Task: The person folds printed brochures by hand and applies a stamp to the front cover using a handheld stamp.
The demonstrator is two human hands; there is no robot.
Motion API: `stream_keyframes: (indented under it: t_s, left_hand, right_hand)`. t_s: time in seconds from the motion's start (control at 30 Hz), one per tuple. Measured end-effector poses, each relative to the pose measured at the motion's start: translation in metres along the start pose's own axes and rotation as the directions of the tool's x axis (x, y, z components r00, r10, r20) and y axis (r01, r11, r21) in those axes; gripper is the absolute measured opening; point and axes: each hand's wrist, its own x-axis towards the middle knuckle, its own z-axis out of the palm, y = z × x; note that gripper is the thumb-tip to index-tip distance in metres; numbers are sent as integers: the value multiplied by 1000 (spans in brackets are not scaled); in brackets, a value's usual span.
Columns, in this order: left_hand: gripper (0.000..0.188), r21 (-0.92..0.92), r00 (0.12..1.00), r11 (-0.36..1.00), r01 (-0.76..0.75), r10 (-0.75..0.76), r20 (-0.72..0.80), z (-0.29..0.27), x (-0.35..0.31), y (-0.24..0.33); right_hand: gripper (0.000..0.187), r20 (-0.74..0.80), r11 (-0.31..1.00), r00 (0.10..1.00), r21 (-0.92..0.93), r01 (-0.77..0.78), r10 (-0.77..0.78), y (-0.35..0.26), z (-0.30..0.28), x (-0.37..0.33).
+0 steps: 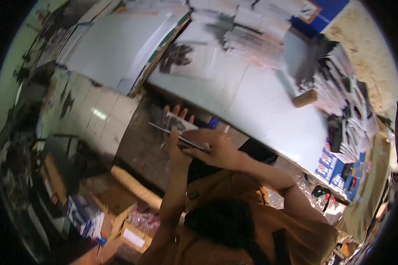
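In front of my body, just off the near edge of the white-topped table [225,99], both hands hold a thin, flat booklet or small stack of printed sheets [176,120]; which of the two I cannot tell. It has a grey printed picture on its upper face. My left hand [176,140] supports it from below, thumb on top and fingertips showing past its far edge. Along its right end, my right hand [212,143] grips it, with the thumb near the lower edge. Part of it is hidden under the right hand.
Stacks of printed sheets [256,44] lie at the table's far side, and more piles [340,92] lean at the right. Near them rests a brown cylinder [304,99]. Large white sheets [115,44] cover another table. Open cardboard boxes [135,236] stand lower left.
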Motion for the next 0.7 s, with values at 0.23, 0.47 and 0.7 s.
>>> stream_keyframes:
  t_s: [0.23, 0.47, 0.7]
  left_hand:
    - [90, -19, 994, 994, 106, -105, 42, 10, -13, 9]
    - [99, -59, 950, 961, 269, -255, 178, 45, -1, -16]
    - [95, 324, 832, 903, 283, -399, 386, 34, 56, -5]
  right_hand:
    - [39, 209, 932, 961, 274, -237, 183, 24, -12, 4]
    - [22, 67, 900, 975, 376, -221, 211, 30, -57, -21]
    - [23, -162, 805, 918, 550, -221, 363, 38, -136, -44]
